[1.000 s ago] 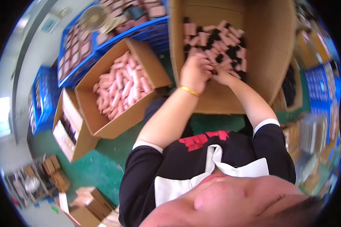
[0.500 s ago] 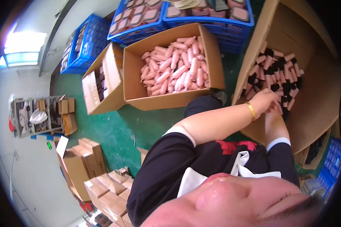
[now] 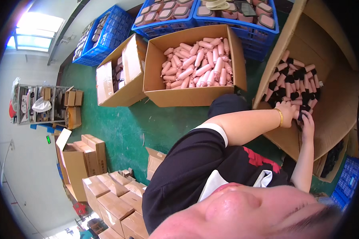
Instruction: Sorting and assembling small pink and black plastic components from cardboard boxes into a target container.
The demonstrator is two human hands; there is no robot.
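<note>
At the right, both of my hands work at the near edge of a pile inside a tall, open cardboard box [image 3: 335,107]. My left hand [image 3: 285,114], with a gold bangle on its wrist, is closed round a small pink bottle [image 3: 295,114], mostly hidden by the fingers. Against its end, my right hand [image 3: 307,124] has its fingers bent over a black cap [image 3: 304,108]. Just beyond my hands lie many pink bottles with black caps [image 3: 293,77], heaped in all directions.
A second carton [image 3: 187,98] left of my hands holds loose pink bottles [image 3: 205,59] without black caps. Behind it stand blue crates [image 3: 243,34] of pink-lidded containers. A half-open carton [image 3: 129,85] sits beside it. Stacked cartons [image 3: 111,203] and a shelf [image 3: 48,103] are at left.
The whole view has shifted, with the boxes now further right. My hands, pressed together before, are slightly apart, and a black cap now shows under my right fingers.
</note>
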